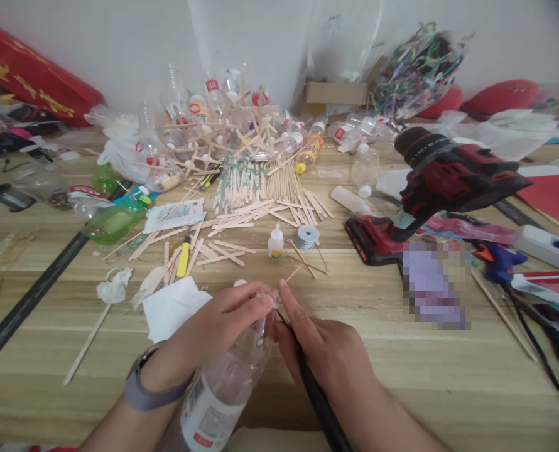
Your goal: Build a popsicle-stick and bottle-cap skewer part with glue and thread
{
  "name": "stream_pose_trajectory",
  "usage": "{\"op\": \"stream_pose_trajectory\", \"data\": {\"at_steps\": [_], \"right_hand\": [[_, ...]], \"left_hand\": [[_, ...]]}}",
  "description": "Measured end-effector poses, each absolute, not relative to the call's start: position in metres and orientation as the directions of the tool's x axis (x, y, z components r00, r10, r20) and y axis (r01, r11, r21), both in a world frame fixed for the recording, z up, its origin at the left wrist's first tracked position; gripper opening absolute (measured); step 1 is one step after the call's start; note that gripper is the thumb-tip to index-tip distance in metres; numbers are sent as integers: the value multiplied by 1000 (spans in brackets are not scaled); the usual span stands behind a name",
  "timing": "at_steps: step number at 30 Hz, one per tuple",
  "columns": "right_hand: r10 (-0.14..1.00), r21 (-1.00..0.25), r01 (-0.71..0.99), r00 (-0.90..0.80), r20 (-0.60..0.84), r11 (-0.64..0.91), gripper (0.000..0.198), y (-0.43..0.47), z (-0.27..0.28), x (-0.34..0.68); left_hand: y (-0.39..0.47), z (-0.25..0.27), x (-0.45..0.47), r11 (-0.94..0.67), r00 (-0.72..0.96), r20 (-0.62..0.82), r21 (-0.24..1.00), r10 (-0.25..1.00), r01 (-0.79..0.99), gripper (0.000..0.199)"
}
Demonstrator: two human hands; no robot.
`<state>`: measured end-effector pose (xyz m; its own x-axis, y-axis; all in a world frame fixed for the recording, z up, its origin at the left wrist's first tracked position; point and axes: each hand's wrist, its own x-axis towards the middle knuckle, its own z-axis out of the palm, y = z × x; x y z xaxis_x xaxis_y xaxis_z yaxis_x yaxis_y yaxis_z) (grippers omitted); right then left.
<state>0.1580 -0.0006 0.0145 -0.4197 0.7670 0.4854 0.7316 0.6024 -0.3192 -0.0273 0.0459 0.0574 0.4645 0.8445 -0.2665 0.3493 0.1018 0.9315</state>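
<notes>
Clear plastic bottle (232,373) with white label (212,411), marked red; slim black handheld tool (316,398); red-and-black power drill (463,171); pale, brown-grained wooden bench (449,383).

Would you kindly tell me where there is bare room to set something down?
A broad patch lies between the right hand, the purple item and the long stick; a smaller one, at left, between the black strip and the flat stick. Beyond the squeeze bottle, it's crowded with sticks and bottles.
</notes>
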Motion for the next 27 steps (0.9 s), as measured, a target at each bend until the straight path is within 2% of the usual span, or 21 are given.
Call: {"op": "stream_pose_trajectory", "data": {"at_steps": [5, 9, 14, 18, 23, 27], "right_hand": [[756, -275, 736, -462, 463, 619, 77, 3, 28, 161], [760, -292, 730, -461, 459, 618, 66, 6, 31, 167], [792, -349, 759, -342, 506, 550, 58, 5, 28, 168], [758, -387, 682, -397, 518, 621, 63, 0, 28, 166], [749, -364, 680, -431, 503, 636, 71, -4, 24, 163], [758, -345, 702, -433, 488, 623, 72, -4, 22, 162]], "left_hand": [[45, 57, -27, 191, 519, -322, 938, 792, 290, 31], [44, 55, -28, 274, 592, -369, 929, 716, 248, 33], [42, 56, -29, 344, 593, -361, 927, 720, 146, 32], [41, 57, -27, 417, 564, -363, 908, 742, 36, 29], [41, 52, -27, 354, 466, -368, 927, 805, 122, 22], [41, 46, -30, 388, 469, -375, 919, 800, 75, 24]]}}
